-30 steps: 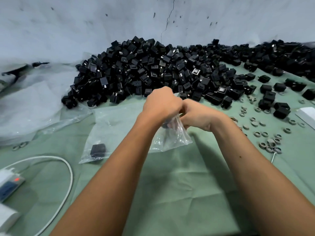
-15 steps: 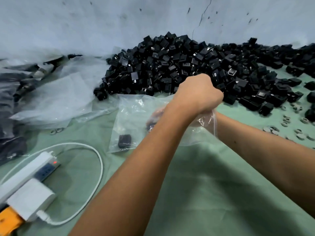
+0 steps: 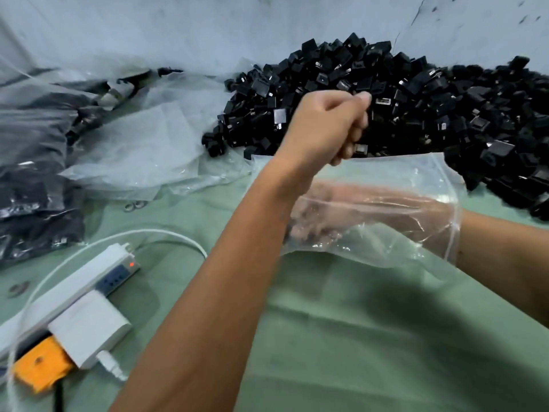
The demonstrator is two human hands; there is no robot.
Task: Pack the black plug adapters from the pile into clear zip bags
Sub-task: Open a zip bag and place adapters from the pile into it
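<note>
A big pile of black plug adapters (image 3: 401,93) lies against the grey wall at the back right. A clear zip bag (image 3: 386,179) is held up over the green cloth (image 3: 356,337) in front of the pile. My left hand (image 3: 326,126) is raised above it with its fingers curled, and it pinches the bag's upper edge. My right hand (image 3: 356,209) is pushed deep inside the bag through its opening on the right, fingers pointing left. Something dark shows at its fingertips, blurred by the plastic.
Loose clear plastic bags (image 3: 142,144) are heaped at the back left, with dark filled bags (image 3: 32,179) beyond them. A white power strip (image 3: 86,286) with a white charger (image 3: 89,328), a white cable (image 3: 166,236) and an orange part (image 3: 38,367) lie front left.
The view swung left. My right hand has gone deeper into the bag. My left hand has lifted higher, and it pulls the bag's edge up.
</note>
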